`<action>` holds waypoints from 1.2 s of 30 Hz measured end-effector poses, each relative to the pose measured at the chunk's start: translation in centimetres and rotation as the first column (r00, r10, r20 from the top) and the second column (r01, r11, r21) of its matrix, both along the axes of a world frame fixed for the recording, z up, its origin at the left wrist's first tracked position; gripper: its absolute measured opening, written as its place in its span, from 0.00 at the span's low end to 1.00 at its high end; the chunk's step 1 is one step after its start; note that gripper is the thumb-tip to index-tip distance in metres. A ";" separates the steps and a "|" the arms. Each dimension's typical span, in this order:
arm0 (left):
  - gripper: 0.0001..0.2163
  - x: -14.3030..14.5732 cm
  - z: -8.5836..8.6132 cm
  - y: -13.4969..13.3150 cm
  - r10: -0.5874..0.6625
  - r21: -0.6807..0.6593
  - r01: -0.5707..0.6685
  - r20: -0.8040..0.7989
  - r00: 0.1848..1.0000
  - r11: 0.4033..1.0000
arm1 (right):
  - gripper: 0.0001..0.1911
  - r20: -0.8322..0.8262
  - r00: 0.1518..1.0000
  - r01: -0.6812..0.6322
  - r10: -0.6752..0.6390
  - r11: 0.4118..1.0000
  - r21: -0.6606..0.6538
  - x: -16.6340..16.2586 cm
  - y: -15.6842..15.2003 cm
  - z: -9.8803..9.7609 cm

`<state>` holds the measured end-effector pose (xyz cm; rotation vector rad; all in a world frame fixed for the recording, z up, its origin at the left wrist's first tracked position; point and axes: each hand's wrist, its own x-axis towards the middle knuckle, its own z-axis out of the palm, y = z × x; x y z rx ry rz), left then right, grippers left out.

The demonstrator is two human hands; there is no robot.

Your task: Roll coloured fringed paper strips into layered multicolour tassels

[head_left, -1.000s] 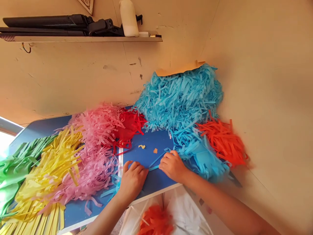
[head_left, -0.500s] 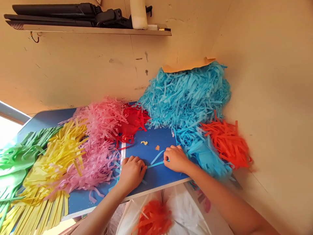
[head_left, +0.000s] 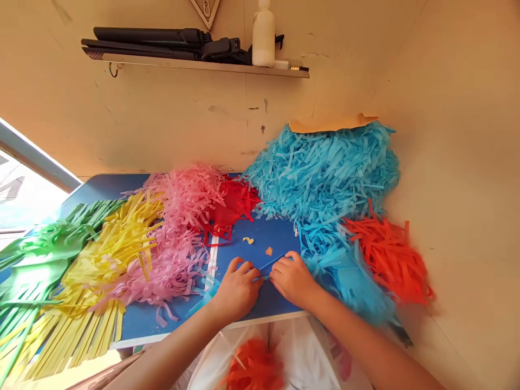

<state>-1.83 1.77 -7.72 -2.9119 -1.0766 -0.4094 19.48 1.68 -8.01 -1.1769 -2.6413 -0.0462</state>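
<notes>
My left hand (head_left: pixel 236 288) and my right hand (head_left: pixel 293 280) rest close together on the blue table (head_left: pixel 252 303) near its front edge. Both pinch a thin light-blue paper strip (head_left: pixel 271 265) that lies between their fingertips. Right of my right hand spreads a heap of light-blue fringed paper (head_left: pixel 325 184), reaching up to the wall. An orange fringe pile (head_left: pixel 388 254) lies further right.
Pink fringe (head_left: pixel 179 238), red fringe (head_left: pixel 233 208), yellow fringe (head_left: pixel 101 265) and green fringe (head_left: pixel 32 254) cover the table's left half. Two small paper scraps (head_left: pixel 258 245) lie on bare blue surface. A wall shelf (head_left: pixel 195 59) carries a white bottle (head_left: pixel 263 35). Orange shreds (head_left: pixel 254 368) sit below the table edge.
My hands have drawn closer together along the light-blue strip, so less of it shows between them. The camera view has shifted leftward and slightly up.
</notes>
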 end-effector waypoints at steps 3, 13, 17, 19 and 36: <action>0.11 0.7 -0.3 0.1 0.017 0.013 -0.017 0.041 0.999 1.000 | 0.13 0.095 0.994 -0.070 0.060 0.992 0.104 -0.4 0.4 -0.2; 0.12 1.3 -0.2 0.0 0.056 0.078 -0.064 0.104 0.993 0.995 | 0.10 0.151 0.978 -0.132 0.143 0.988 -0.081 -1.6 1.4 1.4; 0.11 0.5 0.4 -1.9 0.063 0.113 -0.082 0.160 0.985 0.990 | 0.07 0.090 0.996 -0.009 0.021 0.992 -0.123 -1.8 -0.8 2.9; 0.10 -0.3 1.4 -3.5 0.043 0.149 -0.077 0.220 0.975 0.986 | 0.07 0.002 0.998 0.061 -0.061 0.982 -0.178 -1.9 -3.0 4.2; 0.04 -0.4 5.7 -12.1 0.230 -0.160 -0.168 0.765 0.602 0.973 | 0.13 -0.732 0.082 -0.402 -0.677 0.649 -0.645 -6.3 -11.7 4.9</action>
